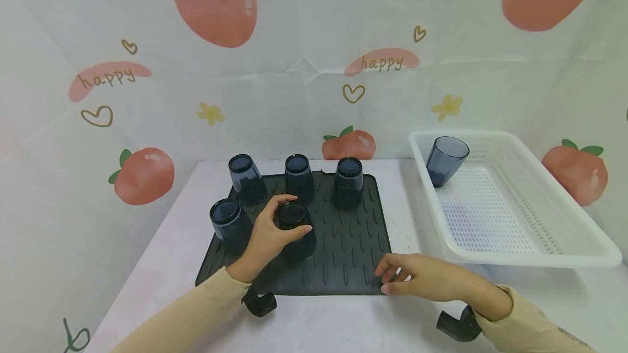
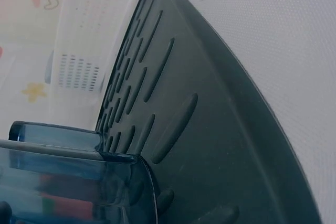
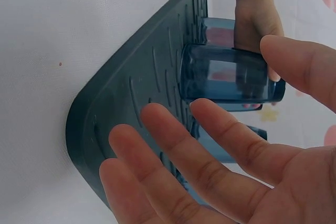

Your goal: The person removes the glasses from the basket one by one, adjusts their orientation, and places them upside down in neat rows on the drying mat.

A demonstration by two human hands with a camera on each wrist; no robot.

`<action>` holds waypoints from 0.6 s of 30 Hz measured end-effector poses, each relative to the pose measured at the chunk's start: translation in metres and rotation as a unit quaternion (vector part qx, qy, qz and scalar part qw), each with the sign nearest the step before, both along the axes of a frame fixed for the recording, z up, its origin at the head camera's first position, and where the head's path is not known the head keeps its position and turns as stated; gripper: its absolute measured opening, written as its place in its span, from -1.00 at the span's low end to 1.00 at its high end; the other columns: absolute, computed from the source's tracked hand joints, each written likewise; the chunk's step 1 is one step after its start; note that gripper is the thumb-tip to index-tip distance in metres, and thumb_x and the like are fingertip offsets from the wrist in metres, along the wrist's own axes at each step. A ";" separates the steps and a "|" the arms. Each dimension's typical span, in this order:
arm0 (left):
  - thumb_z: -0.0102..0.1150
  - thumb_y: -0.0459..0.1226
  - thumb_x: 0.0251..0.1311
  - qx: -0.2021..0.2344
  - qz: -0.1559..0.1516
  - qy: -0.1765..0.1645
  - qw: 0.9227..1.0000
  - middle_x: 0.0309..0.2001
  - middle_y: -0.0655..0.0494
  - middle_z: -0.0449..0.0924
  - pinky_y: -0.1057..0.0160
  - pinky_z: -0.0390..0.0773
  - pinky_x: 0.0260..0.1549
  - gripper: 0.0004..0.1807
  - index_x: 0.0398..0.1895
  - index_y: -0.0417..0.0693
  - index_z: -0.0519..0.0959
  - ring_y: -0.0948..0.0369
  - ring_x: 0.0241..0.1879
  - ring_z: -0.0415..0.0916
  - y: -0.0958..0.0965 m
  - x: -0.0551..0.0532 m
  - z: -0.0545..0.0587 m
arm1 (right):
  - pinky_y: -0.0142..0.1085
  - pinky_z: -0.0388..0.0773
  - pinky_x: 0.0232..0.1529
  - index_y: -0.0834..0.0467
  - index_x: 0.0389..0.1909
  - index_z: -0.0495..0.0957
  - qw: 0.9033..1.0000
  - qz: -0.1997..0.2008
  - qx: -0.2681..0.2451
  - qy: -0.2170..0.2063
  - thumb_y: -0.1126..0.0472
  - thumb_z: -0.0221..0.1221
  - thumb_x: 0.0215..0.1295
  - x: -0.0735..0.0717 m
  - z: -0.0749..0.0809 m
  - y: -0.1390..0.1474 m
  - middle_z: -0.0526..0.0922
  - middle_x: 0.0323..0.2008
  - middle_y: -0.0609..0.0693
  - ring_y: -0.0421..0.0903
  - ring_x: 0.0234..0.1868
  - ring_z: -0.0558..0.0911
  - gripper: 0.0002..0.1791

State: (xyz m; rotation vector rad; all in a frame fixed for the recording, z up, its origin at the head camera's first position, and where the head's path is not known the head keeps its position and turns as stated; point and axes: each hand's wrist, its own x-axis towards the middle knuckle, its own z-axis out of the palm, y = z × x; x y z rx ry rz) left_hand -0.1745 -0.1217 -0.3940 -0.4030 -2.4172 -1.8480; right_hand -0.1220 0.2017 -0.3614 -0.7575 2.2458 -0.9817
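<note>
A dark blue drinking glass [image 1: 301,247] stands upside down on the black ridged mat [image 1: 343,260]. My left hand [image 1: 262,238] holds it near its upturned base, thumb on the near side and fingers on the far side. In the left wrist view the glass [image 2: 68,187] fills the lower left corner. My right hand [image 1: 427,277] hovers by the mat's front right corner, fingers loosely bent around nothing. From the right wrist, its fingers [image 3: 210,166] appear spread apart, with the held glass [image 3: 220,74] beyond them.
Around the held glass stand other upturned glasses: front left [image 1: 233,233], back left [image 1: 248,181], back middle [image 1: 299,181] and back right [image 1: 348,187]. At right sits a white perforated basket [image 1: 500,257], with one glass [image 1: 446,159] leaning in its back left corner.
</note>
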 end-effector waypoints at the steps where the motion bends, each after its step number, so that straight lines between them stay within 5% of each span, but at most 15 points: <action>1: 0.50 -0.35 -0.07 0.000 0.000 -0.001 1.000 0.11 -0.06 0.48 0.35 0.58 -0.09 -0.27 0.22 0.06 0.39 0.06 0.04 0.52 0.000 0.000 -0.001 | -0.38 0.56 -0.24 0.10 -0.02 0.50 1.000 0.000 -0.001 0.000 -0.03 0.19 0.32 0.000 0.000 0.000 0.59 -0.20 -0.17 -0.27 -0.20 0.62 -0.65; 18: 0.50 -0.40 -0.10 0.021 -0.007 0.014 1.000 0.15 -0.07 0.45 0.40 0.54 -0.01 -0.23 0.24 -0.04 0.36 0.10 0.09 0.48 0.000 -0.003 -0.004 | -0.38 0.56 -0.23 0.12 -0.03 0.49 1.000 0.001 -0.007 -0.003 -0.02 0.19 0.33 0.001 0.002 -0.002 0.60 -0.19 -0.16 -0.26 -0.20 0.64 -0.65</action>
